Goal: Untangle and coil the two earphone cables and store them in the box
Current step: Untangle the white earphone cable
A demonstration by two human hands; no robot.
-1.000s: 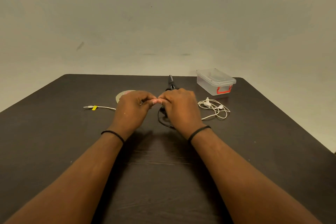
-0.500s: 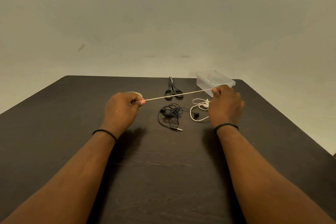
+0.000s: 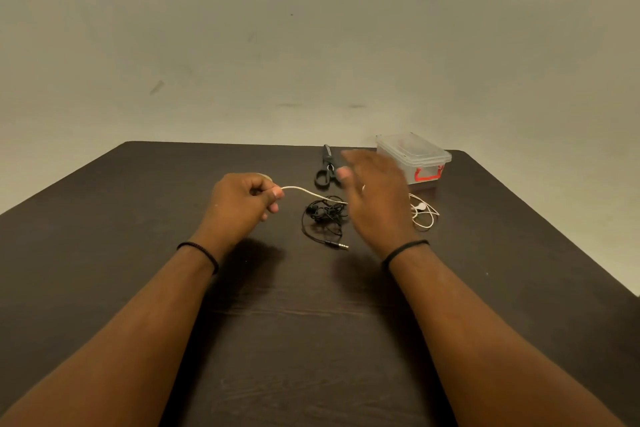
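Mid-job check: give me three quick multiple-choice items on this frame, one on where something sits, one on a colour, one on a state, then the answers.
1. Where do the scissors lie?
A. Inside the box
B. On the table, left of the box
C. At the near table edge

2. What colour is the cable pinched by the left hand?
A. White
B. Black
C. Red

3. What is the state of the box?
A. Lid off
B. Tipped over
C. Lid on, upright

Answers:
1. B: they rest on the table, far side, just left of the box.
2. A: the white cable leaves the left hand's fingers toward the right hand; the black earphones lie untouched.
3. C: the clear lid sits on top, red latch at front.
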